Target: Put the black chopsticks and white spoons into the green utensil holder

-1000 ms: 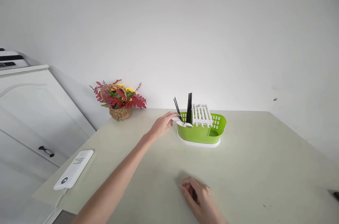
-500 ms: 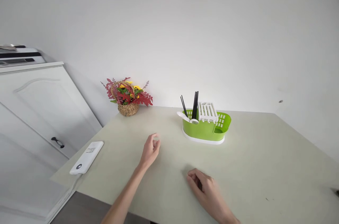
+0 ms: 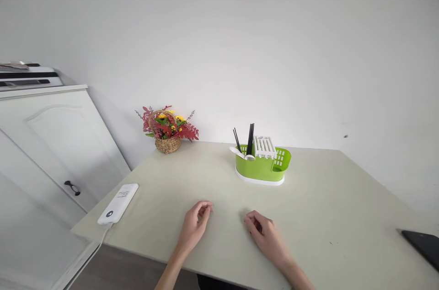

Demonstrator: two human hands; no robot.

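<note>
My left hand (image 3: 196, 222) is loosely curled near the front of the table, its thumb and fingertips together around a small gap with nothing seen inside. Across a short stretch of tabletop, my right hand (image 3: 265, 235) rests on its side with the fingers folded in, nothing showing in it. Beyond both hands stands a green utensil holder (image 3: 254, 169) on a white base. Black chopsticks (image 3: 250, 138) lean upright in its left part, and white spoons (image 3: 237, 152) lie at its left rim. A white slotted rack (image 3: 265, 146) sits on its middle. Neither hand touches the holder.
A wicker basket (image 3: 168, 145) of red and yellow flowers stands at the back left by the wall. A white power bank (image 3: 118, 204) with a cable lies near the left edge. At the far right is a black phone-like object (image 3: 423, 246). A white cabinet (image 3: 65, 143) borders the table's left.
My left hand has drawn back toward the near edge, away from the holder, and its fingers have come closer together. My right hand stays curled on the table. The view has shifted slightly right.
</note>
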